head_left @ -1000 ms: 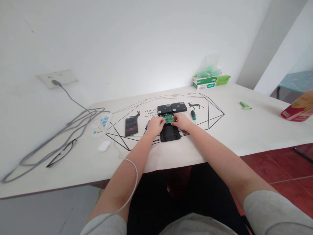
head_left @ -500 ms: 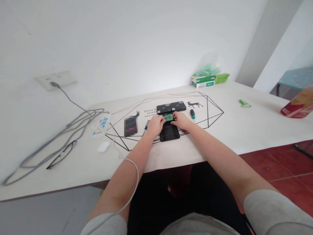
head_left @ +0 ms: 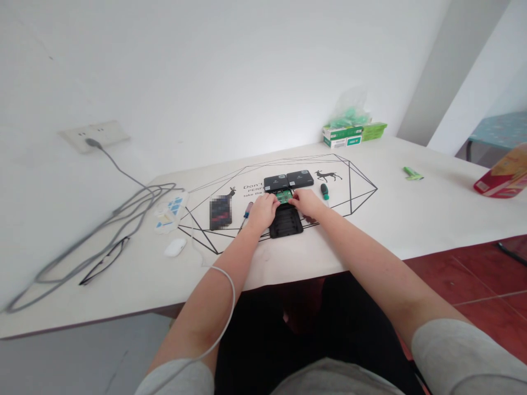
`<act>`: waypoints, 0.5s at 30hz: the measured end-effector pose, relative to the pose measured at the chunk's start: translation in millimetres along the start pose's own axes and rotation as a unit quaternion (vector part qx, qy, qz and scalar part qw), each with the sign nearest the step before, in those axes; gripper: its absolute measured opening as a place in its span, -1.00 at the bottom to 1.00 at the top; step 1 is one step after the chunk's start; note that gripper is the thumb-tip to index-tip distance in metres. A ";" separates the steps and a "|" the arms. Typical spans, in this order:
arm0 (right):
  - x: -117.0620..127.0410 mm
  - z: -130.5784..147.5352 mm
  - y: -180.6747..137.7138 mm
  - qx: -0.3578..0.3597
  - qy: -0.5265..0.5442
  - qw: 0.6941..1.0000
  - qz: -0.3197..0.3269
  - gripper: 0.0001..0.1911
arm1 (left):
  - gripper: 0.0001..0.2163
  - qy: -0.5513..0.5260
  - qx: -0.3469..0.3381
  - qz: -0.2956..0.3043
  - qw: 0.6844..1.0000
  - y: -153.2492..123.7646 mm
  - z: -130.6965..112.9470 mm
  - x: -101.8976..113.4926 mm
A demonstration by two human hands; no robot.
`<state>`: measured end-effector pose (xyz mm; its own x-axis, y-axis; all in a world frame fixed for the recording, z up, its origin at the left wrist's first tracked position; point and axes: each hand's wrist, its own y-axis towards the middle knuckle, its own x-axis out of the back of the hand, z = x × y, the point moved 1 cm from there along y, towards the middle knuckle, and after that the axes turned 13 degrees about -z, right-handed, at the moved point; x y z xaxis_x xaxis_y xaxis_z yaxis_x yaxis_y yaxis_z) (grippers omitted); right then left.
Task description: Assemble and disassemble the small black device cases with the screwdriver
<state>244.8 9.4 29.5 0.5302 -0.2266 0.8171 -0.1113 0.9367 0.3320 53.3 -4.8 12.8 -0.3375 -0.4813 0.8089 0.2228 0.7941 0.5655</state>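
Note:
A green circuit board (head_left: 284, 195) sits at the far end of an open black case (head_left: 286, 222) on the white table (head_left: 411, 219). My left hand (head_left: 262, 210) pinches the board's left side and my right hand (head_left: 307, 202) pinches its right side, fingers curled on it. Two small black boxes (head_left: 288, 180) lie just beyond the board. A green-handled screwdriver (head_left: 325, 191) lies right of my right hand. A red and blue screwdriver (head_left: 247, 209) lies by my left hand.
A dark card-like item (head_left: 219, 212), a white earbud case (head_left: 175, 247), glasses (head_left: 102, 261), a power strip (head_left: 168, 212) with grey cables (head_left: 82, 241) lie left. Green boxes (head_left: 354, 134), a green marker (head_left: 411, 174) and a red package (head_left: 500, 181) lie right.
Both hands have shifted slightly on the circuit board, closing in over it so less of it shows. Nothing else moved.

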 end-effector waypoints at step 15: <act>0.5 -0.8 0.5 0.005 -0.011 1.000 0.003 -0.76 | -0.87 -0.021 -0.006 0.002 1.000 1.0 5.2 -7.2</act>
<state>245.7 10.0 29.7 0.5112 -0.2272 0.8289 -0.1234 0.9350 0.3324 51.2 1.4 6.7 -0.3746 -0.4616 0.8041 0.2351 0.7916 0.5639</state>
